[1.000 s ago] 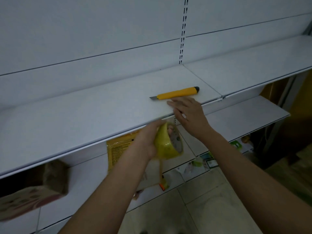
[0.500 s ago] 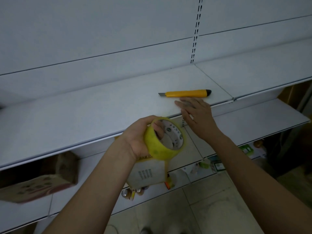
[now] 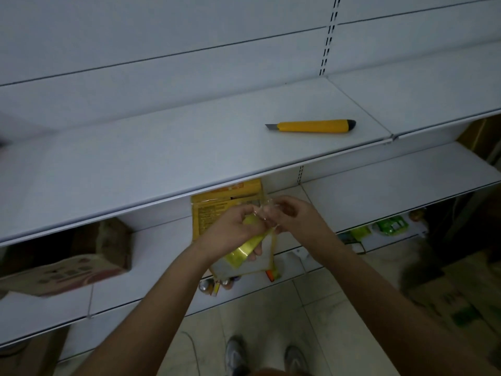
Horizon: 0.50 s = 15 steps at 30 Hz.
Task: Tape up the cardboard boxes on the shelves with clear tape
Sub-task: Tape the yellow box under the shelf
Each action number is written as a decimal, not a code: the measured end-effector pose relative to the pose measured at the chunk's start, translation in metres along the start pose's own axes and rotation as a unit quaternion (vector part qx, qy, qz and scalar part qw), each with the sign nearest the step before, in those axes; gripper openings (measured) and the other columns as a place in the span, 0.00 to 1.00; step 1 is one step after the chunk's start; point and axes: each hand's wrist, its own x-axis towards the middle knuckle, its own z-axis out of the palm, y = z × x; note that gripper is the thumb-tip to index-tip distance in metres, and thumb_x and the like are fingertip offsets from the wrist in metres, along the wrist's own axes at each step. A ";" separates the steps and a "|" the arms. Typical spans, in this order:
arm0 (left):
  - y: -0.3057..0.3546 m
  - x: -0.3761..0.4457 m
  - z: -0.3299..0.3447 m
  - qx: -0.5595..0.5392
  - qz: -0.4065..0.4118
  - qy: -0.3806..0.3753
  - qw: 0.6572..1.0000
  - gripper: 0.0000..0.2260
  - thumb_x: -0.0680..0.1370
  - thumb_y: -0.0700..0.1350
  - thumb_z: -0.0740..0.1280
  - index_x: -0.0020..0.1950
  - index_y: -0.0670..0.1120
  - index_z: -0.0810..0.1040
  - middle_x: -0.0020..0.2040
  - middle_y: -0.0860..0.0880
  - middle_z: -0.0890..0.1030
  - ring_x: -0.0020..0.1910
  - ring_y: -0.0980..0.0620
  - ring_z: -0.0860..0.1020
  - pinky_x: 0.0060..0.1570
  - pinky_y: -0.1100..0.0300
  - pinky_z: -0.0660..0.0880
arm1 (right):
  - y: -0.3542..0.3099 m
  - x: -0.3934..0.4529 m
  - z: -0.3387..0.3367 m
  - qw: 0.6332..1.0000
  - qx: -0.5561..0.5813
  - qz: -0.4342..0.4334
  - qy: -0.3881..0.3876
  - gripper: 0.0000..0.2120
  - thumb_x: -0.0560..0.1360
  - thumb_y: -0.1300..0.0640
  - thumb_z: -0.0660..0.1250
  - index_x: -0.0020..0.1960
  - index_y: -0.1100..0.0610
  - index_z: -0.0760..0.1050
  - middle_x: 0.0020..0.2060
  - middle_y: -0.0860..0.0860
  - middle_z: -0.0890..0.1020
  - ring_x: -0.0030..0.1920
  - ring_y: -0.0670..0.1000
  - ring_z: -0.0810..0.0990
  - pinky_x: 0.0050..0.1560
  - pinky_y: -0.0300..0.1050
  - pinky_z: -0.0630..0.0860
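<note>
Yellow and glossy, the tape roll (image 3: 245,246) sits edge-on in our left hand (image 3: 230,232), fingers curled round it, below the top shelf (image 3: 162,164) edge, while our right hand (image 3: 292,215) pinches its clear, crinkled free end, well apart from the yellow utility knife (image 3: 311,126).

White shelf (image 3: 162,164) bears a yellow utility knife (image 3: 311,126); lower shelf (image 3: 162,248) a cardboard box (image 3: 67,270).

2 bare forearms without sleeves, left hand (image 3: 233,232), right hand (image 3: 294,215), grey sneakers (image 3: 238,356)
</note>
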 end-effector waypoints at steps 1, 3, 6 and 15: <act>-0.005 0.001 -0.004 0.005 0.000 -0.005 1.000 0.05 0.81 0.40 0.68 0.55 0.40 0.78 0.28 0.44 0.80 0.24 0.50 0.78 0.26 0.59 0.76 | 0.001 0.002 0.005 1.000 -0.007 -0.009 0.009 0.11 0.72 0.52 0.75 0.49 0.57 0.82 0.38 0.51 0.84 0.38 0.46 0.81 0.40 0.41 0.80; -0.012 0.004 -0.011 0.023 -0.003 -0.009 1.000 0.07 0.79 0.42 0.70 0.55 0.41 0.79 0.31 0.45 0.81 0.27 0.50 0.79 0.27 0.58 0.77 | 0.003 0.006 0.013 0.999 -0.027 -0.017 0.026 0.03 0.72 0.57 0.76 0.41 0.54 0.82 0.33 0.49 0.84 0.34 0.44 0.80 0.38 0.40 0.78; -0.030 0.013 -0.030 0.137 0.025 -0.012 0.990 0.23 0.73 0.48 0.77 0.66 0.49 0.76 0.48 0.52 0.84 0.42 0.51 0.82 0.36 0.62 0.77 | 0.008 0.016 0.023 0.994 -0.075 -0.025 0.068 0.08 0.72 0.57 0.76 0.37 0.48 0.82 0.29 0.44 0.82 0.30 0.41 0.78 0.36 0.39 0.76; -0.064 0.044 -0.075 0.296 0.150 0.140 0.933 0.22 0.74 0.42 0.74 0.66 0.44 0.75 0.59 0.48 0.80 0.56 0.50 0.78 0.49 0.70 0.70 | 0.018 0.054 0.019 0.987 -0.002 0.059 0.153 0.04 0.73 0.63 0.73 0.42 0.63 0.84 0.34 0.52 0.82 0.31 0.42 0.76 0.33 0.34 0.72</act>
